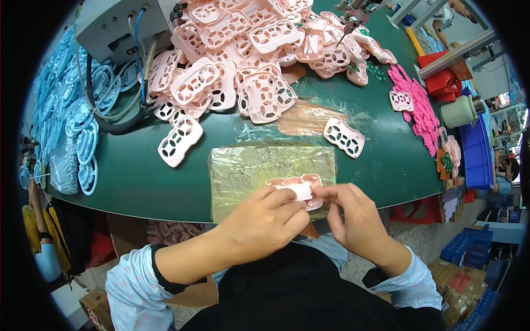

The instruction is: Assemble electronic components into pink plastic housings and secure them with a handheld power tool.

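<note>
Your black apron (pixel 276 295) is nearest, at the lower edge of the head view; your sleeves (pixel 141 289), light blue and patterned, flank it, forearms reaching inward over the bench (pixel 165 190), which is green and curved along your side.

Your left hand (pixel 259 218) covers the left part of a pink shell (pixel 313 179); its grip is clamped on that shell, fingers curled over the near side; your right hand (pixel 359 218) meets the shell's right part with the index fingertip, thumb lower and apart from it; whether this second grip closes on anything, you cannot tell from here; a white piece (pixel 301 191) sits inside the shell, between the hands; shell located above the near right part of a wrapped block (pixel 248 171), contact between them hidden.

Beyond the block: one loose shell (pixel 180 140) to the left, another loose shell (pixel 344 137) to the right, both perforated; farther back, a large heap of pink shells (pixel 264 91), overlapping; a pointed metal tool (pixel 353 22) hangs over its right side.

Left of the heap: a grey machine (pixel 118 36) with cables, light blue parts (pixel 58 91) piled beside it; far right: magenta pieces (pixel 418 110), a pale shell (pixel 401 101) at their left edge.
</note>
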